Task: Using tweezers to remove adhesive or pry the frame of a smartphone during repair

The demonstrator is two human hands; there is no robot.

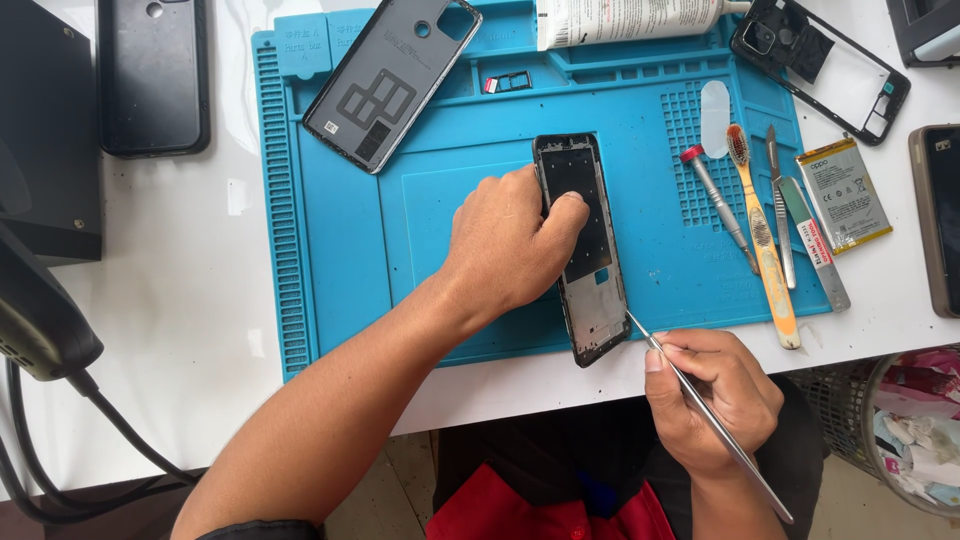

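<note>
An opened phone body (590,290) lies lengthwise on the blue repair mat (340,230), its inner frame facing up. My left hand (505,240) presses on it from the left, thumb on its upper middle. My right hand (715,395) holds thin metal tweezers (700,400) like a pen, with the tip touching the phone's lower right edge.
On the mat lie a grey back cover (390,80), a small card tray (508,82), a screwdriver (718,205), a toothbrush (762,235) and a scalpel-like tool (782,210). A battery (843,195), a black inner frame (822,62), other phones (152,72) and a waste basket (915,430) surround it.
</note>
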